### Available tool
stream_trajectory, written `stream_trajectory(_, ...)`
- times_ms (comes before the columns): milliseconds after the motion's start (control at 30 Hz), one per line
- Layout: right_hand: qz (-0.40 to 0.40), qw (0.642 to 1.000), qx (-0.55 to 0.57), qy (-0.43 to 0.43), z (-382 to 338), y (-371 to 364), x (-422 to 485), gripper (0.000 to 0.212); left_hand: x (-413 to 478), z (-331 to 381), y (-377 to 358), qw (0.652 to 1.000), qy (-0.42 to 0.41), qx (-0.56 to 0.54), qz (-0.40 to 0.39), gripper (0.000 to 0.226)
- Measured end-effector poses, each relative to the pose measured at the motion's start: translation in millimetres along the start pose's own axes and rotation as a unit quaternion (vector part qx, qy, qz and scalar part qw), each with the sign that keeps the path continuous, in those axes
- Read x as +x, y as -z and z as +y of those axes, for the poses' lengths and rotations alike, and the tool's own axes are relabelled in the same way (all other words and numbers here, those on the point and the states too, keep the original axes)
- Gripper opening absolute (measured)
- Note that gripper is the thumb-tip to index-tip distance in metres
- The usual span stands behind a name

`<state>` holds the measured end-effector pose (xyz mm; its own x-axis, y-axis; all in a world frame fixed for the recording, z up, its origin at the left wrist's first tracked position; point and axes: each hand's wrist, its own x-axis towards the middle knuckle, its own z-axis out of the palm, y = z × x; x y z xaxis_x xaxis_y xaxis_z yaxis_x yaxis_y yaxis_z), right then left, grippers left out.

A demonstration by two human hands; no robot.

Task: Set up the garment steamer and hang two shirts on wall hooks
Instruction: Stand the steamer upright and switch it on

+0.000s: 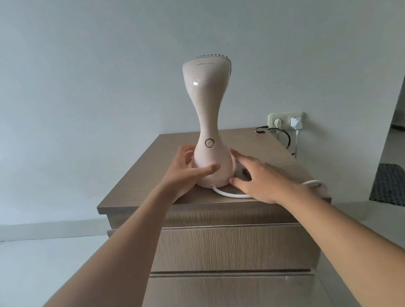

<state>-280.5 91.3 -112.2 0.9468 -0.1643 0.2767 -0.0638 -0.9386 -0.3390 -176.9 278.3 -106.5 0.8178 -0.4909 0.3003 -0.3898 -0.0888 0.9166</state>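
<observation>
Step in hand: we are judging this to be the steamer set-up, the first part of the task.
Steamer: one garment steamer [208, 117] is standing upright on the counter [148, 175], near its front edge.
Left grip: the left grip [185, 170] is clasping the steamer's base, thumb across the front and fingers curling behind.
Right grip: the right grip [263, 181] is lying released, fingers spread, its fingertips touching the base on the other side.
Cord: one white cord [226, 193] is leaving the base and running under the right grip.
Wall socket: one wall socket [285, 120] is carrying two plugs.
Drawers: we are counting three drawer fronts [227, 242].
Shirts and hooks: we are seeing none.
Next move: we are expecting the cord's plug to need finding and a free outlet; neither is showing.
</observation>
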Motion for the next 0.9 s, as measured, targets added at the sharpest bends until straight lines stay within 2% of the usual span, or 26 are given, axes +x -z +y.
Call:
stream_trajectory(67, 0.028, 0.999, -0.023, -0.005, -1, 2, 0, 0.068, 0, 3, -1, 1.0, 0.003, 0.002, 0.004, 0.067)
stream_trajectory(100, 0.052, 0.999, 0.002, -0.011, -1, 3, 2, 0.062, 0, 2, -1, 1.0, 0.002, 0.001, 0.003, 0.067)
stream_trajectory(200, 0.117, 0.975, 0.189, -0.019, -14, 10, 15, 0.057, 2, -2, -1, 1.0, -0.002, -0.007, 0.012, 0.065)
stream_trajectory(267, 0.124, 0.958, 0.258, 0.008, -32, 8, 25, 0.056, 4, -5, 0, 1.0, -0.007, -0.008, 0.013, 0.065)
stream_trajectory(433, 0.162, 0.95, 0.268, 0.015, -51, 0, 37, 0.051, 5, -8, 2, 1.0, -0.014, -0.017, 0.011, 0.066)
stream_trajectory(767, 0.17, 0.943, 0.285, 0.021, -48, 0, 39, 0.046, 6, -8, 0, 0.999, -0.02, -0.023, 0.013, 0.065)
stream_trajectory(900, 0.159, 0.944, 0.289, 0.009, -50, 2, 38, 0.051, 6, -9, -1, 0.999, -0.02, -0.033, 0.005, 0.064)
